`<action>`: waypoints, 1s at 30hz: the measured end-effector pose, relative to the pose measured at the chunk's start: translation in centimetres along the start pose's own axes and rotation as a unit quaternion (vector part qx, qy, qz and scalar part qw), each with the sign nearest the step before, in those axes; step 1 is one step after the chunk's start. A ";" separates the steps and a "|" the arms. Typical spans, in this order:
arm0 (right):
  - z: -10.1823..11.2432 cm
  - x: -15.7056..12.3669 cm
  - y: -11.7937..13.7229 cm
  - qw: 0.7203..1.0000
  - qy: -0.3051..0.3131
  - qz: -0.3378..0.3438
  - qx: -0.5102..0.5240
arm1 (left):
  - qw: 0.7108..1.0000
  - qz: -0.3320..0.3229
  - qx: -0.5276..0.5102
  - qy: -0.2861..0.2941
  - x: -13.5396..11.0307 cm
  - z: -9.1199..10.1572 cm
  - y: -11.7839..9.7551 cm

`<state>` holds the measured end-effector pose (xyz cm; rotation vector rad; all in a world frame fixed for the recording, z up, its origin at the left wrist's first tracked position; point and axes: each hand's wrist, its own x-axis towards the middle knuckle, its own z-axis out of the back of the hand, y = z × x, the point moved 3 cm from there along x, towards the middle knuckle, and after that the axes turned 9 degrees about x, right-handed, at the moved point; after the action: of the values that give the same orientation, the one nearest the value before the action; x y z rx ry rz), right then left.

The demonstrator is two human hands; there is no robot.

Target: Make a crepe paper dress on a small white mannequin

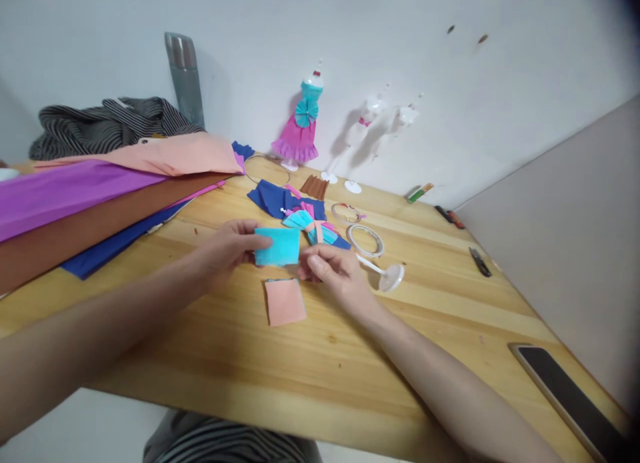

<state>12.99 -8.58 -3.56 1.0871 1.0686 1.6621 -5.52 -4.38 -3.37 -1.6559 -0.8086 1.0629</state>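
Observation:
A turquoise rectangle of crepe-like paper (pixel 278 247) is pinched at its left edge by my left hand (pixel 239 244), thumb on top. My right hand (pixel 333 268) has its fingers curled together at the lower right corner of that paper; whether they grip the corner or something small is hidden. Flat on the table below both hands lies a peach rectangle (pixel 285 303). Just behind the hands, a small doll dress form with a turquoise pleated bow (pixel 300 220) lies on its side, its white round base (pixel 391 277) to the right of my right hand.
Large folded sheets, purple (pixel 80 191) and brown (pixel 100 226) among them, cover the left side. A dressed mannequin (pixel 303 123) and two bare ones stand along the wall. A tape roll (pixel 365 240), a cutter knife (pixel 480 262) and a phone (pixel 565 396) lie rightward.

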 end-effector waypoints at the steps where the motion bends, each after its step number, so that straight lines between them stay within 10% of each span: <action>1: -0.1 0.0 0.0 0.998 0.013 0.026 -0.057 | 1.000 -0.009 -0.011 -0.018 0.0 0.5 -0.2; 9: -2.1 -0.5 -0.8 0.920 0.146 0.125 -0.343 | 0.993 -0.006 -0.065 -0.094 -0.5 1.9 -0.6; 21: -2.4 -1.0 -0.5 0.920 0.177 0.128 -0.325 | 0.995 -0.004 -0.025 -0.097 -0.1 1.5 0.6; 27: -1.8 -0.7 -1.4 0.993 0.116 -0.031 -0.004 | 0.996 0.009 -0.012 -0.092 0.3 1.4 1.5; 30: -1.8 -0.4 -2.2 0.959 0.040 -0.148 0.240 | 0.997 -0.003 0.009 -0.073 0.3 1.3 1.8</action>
<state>11.87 -8.74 -6.21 1.0952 1.6569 1.2453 -6.55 -4.19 -5.33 -1.5734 -0.8948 1.1936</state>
